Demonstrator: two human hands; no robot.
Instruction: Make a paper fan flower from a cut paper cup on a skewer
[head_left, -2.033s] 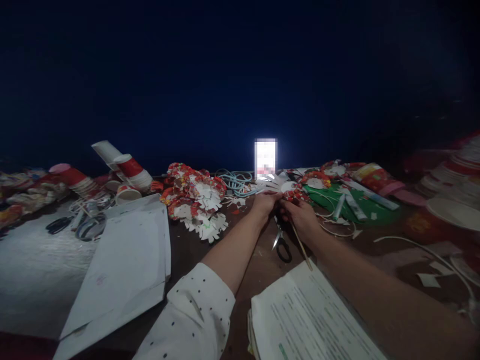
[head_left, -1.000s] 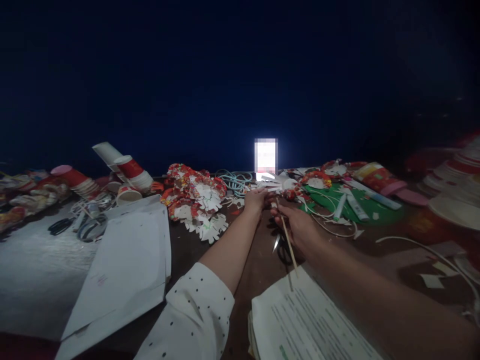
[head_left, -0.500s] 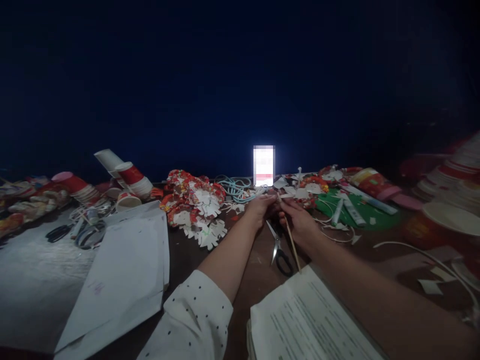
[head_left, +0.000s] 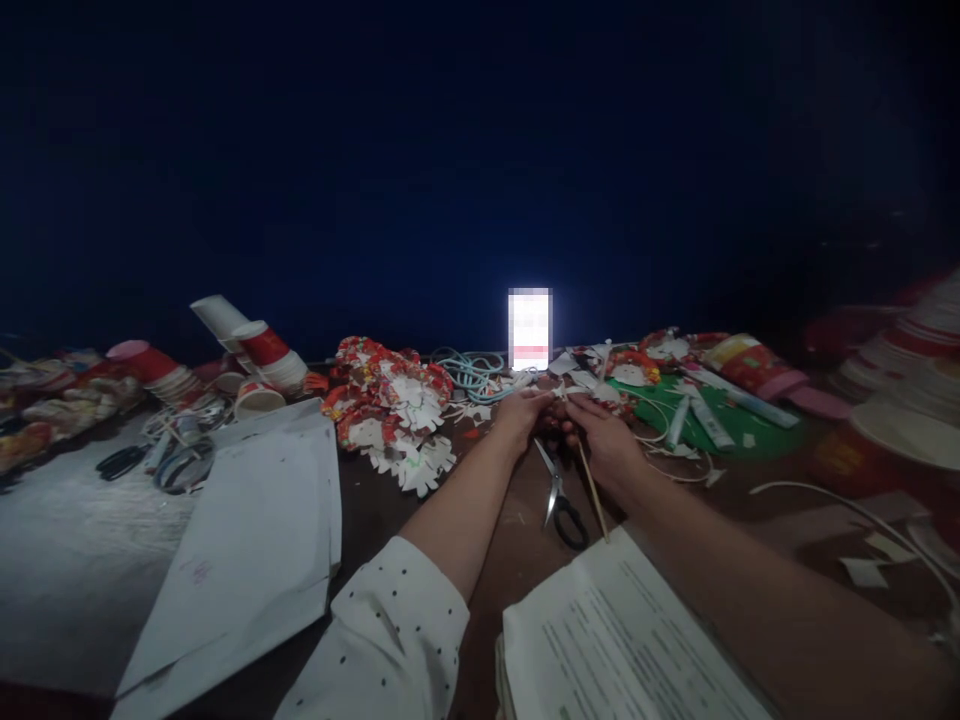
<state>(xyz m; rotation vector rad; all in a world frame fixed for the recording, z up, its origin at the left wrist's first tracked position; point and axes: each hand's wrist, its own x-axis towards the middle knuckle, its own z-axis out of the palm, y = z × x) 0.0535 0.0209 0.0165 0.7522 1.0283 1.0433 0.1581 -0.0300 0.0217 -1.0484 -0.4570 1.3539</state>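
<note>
My left hand [head_left: 520, 418] and my right hand [head_left: 606, 438] meet at the fingertips, over the table. A thin wooden stick [head_left: 593, 493] slants down from under my right hand, which has its fingers closed round it. Small pale bits show between the two sets of fingertips, too small and dim to name. My left fingers are pinched together there; what they hold is unclear. Just below the hands lie black-handled scissors [head_left: 568, 521], blades pointing away and partly spread. A printed booklet [head_left: 600, 630] lies nearest me, by the stick's lower end.
Left of my arms are red-and-white paper crafts [head_left: 405, 400], large white sheets [head_left: 255, 540] and tilted paper cups [head_left: 266, 355]. Blue cord [head_left: 472, 372] lies behind my hands, near a bright blurred screen [head_left: 530, 330]. To the right, glue tubes [head_left: 711, 425] rest on green material [head_left: 765, 440].
The stick's lower end has shifted slightly right with my right hand. Both hands stay together at nearly the same spot, and the view has moved a little.
</note>
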